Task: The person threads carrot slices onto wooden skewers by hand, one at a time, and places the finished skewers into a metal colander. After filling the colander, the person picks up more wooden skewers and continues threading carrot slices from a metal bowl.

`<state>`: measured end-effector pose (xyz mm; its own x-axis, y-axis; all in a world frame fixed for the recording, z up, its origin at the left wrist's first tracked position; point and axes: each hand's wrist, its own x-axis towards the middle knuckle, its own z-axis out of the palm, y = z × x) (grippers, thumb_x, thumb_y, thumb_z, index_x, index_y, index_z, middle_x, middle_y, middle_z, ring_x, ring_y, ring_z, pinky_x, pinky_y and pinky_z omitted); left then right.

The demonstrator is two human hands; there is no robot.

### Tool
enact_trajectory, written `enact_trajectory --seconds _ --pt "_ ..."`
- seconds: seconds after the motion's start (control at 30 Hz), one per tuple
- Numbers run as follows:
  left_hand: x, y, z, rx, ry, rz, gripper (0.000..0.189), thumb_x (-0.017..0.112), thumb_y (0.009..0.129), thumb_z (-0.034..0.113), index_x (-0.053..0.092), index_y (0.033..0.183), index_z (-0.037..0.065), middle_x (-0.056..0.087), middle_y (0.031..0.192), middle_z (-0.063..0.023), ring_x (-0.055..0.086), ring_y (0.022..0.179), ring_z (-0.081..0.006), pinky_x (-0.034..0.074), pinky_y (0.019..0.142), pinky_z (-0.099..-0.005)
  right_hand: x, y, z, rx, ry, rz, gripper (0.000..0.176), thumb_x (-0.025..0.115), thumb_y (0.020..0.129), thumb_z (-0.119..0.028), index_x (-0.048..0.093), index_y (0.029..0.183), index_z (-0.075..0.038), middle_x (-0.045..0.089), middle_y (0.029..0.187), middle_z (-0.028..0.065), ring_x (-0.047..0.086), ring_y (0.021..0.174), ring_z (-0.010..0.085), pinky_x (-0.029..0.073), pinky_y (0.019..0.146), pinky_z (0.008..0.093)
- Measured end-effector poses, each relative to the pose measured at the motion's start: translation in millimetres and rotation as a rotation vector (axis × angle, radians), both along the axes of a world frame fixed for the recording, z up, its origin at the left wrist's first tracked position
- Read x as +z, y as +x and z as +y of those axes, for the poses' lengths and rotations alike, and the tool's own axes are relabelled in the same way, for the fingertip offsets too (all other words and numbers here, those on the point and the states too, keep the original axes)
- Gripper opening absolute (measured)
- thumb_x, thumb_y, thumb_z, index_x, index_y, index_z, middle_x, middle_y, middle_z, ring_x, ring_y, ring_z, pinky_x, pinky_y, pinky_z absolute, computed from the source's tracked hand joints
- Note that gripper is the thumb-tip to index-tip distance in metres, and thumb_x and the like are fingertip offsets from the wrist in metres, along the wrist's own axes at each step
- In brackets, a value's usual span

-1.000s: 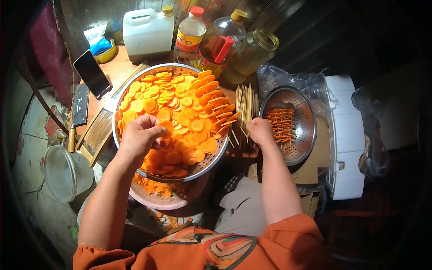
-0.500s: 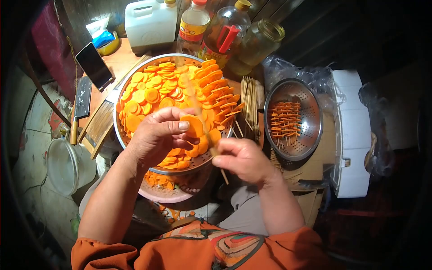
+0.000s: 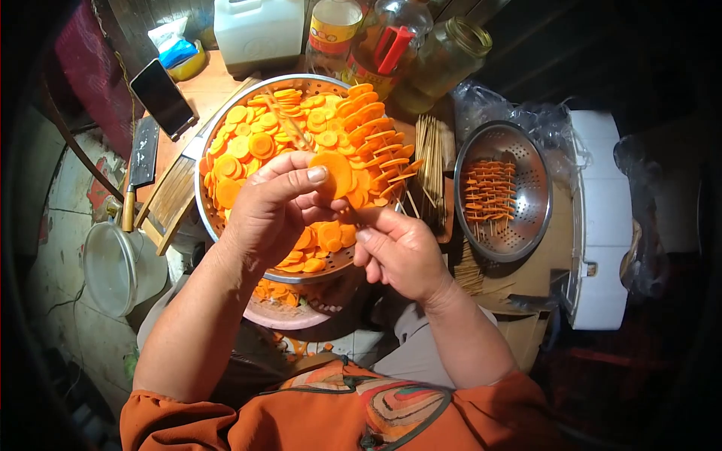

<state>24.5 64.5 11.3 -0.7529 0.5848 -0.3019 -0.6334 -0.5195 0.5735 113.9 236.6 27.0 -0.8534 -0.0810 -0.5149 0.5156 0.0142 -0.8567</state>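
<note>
The left hand (image 3: 271, 210) is raised over the big metal colander (image 3: 201, 197) and grasps one round carrot slice (image 3: 335, 174) between the thumb and the fingertips. The slice stands almost upright, above the heap of carrot slices (image 3: 256, 143) that fills the colander. The right hand (image 3: 402, 252) is just beside it, lower and to the right. Its fingers are closed in a pinch on a thin wooden skewer (image 3: 288, 129) that points up toward the slice. The skewer is blurred, so I cannot tell if it already touches the slice.

Loaded skewers (image 3: 380, 146) lie in a row along the right side of the colander. A bundle of bare sticks (image 3: 430, 161) lies on the desk between this colander and a smaller colander (image 3: 519, 244), which holds more carrot skewers (image 3: 489, 199). Under the big colander a pink basin (image 3: 289, 319) shows.

At the back stand a white jug (image 3: 259, 30), a bottle (image 3: 331, 30) with a yellow label and a red band, a second bottle (image 3: 387, 45) with a red part in front of it, and a glass jar (image 3: 447, 56). The writing on the labels is too small to read.

To the left lie a dark phone (image 3: 162, 98) and a cleaver (image 3: 139, 169) with a wooden handle. A white box (image 3: 602, 225) stands at the right.
</note>
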Motion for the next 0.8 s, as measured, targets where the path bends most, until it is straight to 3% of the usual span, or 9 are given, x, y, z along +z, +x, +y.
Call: enact_trajectory --seconds 0.07,0.13,0.23,0.27,0.33,0.47,0.57,0.6,0.8 --pt "-0.3 -3.1 -3.2 0.044 -0.127 0.029 0.014 0.065 0.081 0.011 0.057 0.091 0.006 0.062 0.079 -0.0054 0.063 0.070 -0.0171 0.054 0.071 -0.0332 0.2 -0.9 5.6 -0.104 0.034 0.126 0.029 0.046 0.093 -0.009 0.052 0.120 0.000 0.058 0.072 0.0028 0.048 0.049 0.0036 0.040 0.046 0.0162" --pt "-16.0 -12.8 -6.9 0.059 -0.369 0.147 0.010 0.065 0.081 0.011 0.058 0.085 0.007 0.062 0.076 -0.0035 0.060 0.063 -0.0124 0.051 0.059 -0.0253 1.6 -2.9 14.2 -0.103 0.017 0.191 0.032 0.046 0.093 -0.010 0.048 0.124 0.000 0.058 0.071 0.0042 0.047 0.047 0.0039 0.038 0.043 0.0148" --pt "-38.7 -15.1 -5.9 -0.129 -0.849 0.420 0.010 0.067 0.080 0.008 0.059 0.082 0.003 0.062 0.075 -0.0008 0.057 0.060 -0.0087 0.049 0.056 -0.0215 8.2 -0.8 16.8 -0.173 -0.021 0.263 0.032 0.046 0.092 -0.009 0.047 0.123 0.000 0.059 0.073 0.0064 0.047 0.046 0.0040 0.036 0.042 0.0136" --pt "-56.3 -14.4 -7.2 -0.134 -1.145 0.734 0.014 0.069 0.077 0.010 0.060 0.085 0.003 0.063 0.075 -0.0045 0.058 0.061 -0.0135 0.048 0.058 -0.0253 7.8 0.0 17.0 -0.178 -0.021 0.261 0.032 0.046 0.092 -0.009 0.047 0.123 0.000 0.059 0.073 0.0064 0.047 0.046 0.0040 0.036 0.042 0.0136" --pt "-53.8 -3.9 -2.8 0.017 -1.381 1.047 0.016 0.068 0.073 0.008 0.062 0.087 0.006 0.061 0.075 -0.0080 0.061 0.065 -0.0228 0.050 0.062 -0.0319 7.4 0.9 17.6 -0.168 -0.065 0.228 0.026 0.045 0.091 -0.007 0.047 0.115 0.002 0.059 0.074 0.0066 0.045 0.048 0.0027 0.038 0.046 0.0148" --pt "-35.1 8.5 8.4 0.161 -1.540 1.257 0.017 0.066 0.070 0.007 0.064 0.086 0.009 0.058 0.079 -0.0106 0.061 0.071 -0.0308 0.051 0.068 -0.0370 12.3 1.4 22.6 -0.239 -0.181 0.191 0.022 0.044 0.088 -0.006 0.047 0.109 0.001 0.059 0.074 0.0079 0.044 0.046 0.0031 0.036 0.044 0.0144" --pt "-47.1 16.7 11.0 -0.246 -1.401 1.422 0.014 0.064 0.070 0.012 0.065 0.084 0.013 0.056 0.082 -0.0091 0.061 0.075 -0.0295 0.051 0.066 -0.0384 11.7 1.1 24.8 -0.273 -0.235 0.182 0.024 0.043 0.085 -0.005 0.047 0.108 0.002 0.059 0.074 0.0084 0.043 0.045 0.0032 0.035 0.043 0.0141" --pt "-56.1 23.0 14.1 -0.311 -1.480 1.471 0.017 0.065 0.069 0.015 0.064 0.085 0.013 0.056 0.081 -0.0089 0.061 0.074 -0.0282 0.051 0.063 -0.0384 11.2 1.2 24.8 -0.275 -0.235 0.182 0.024 0.043 0.085 -0.005 0.047 0.108 0.002 0.059 0.074 0.0084 0.043 0.045 0.0032 0.035 0.043 0.0141" --pt "-63.5 29.1 16.9 -0.456 -1.515 1.607 0.029 0.070 0.064 0.018 0.057 0.087 0.007 0.055 0.085 -0.0107 0.061 0.077 -0.0271 0.051 0.064 -0.0376 10.3 2.0 22.2 -0.260 -0.239 0.159 0.024 0.043 0.083 -0.004 0.047 0.106 0.002 0.058 0.073 0.0084 0.042 0.044 0.0034 0.034 0.043 0.0144"
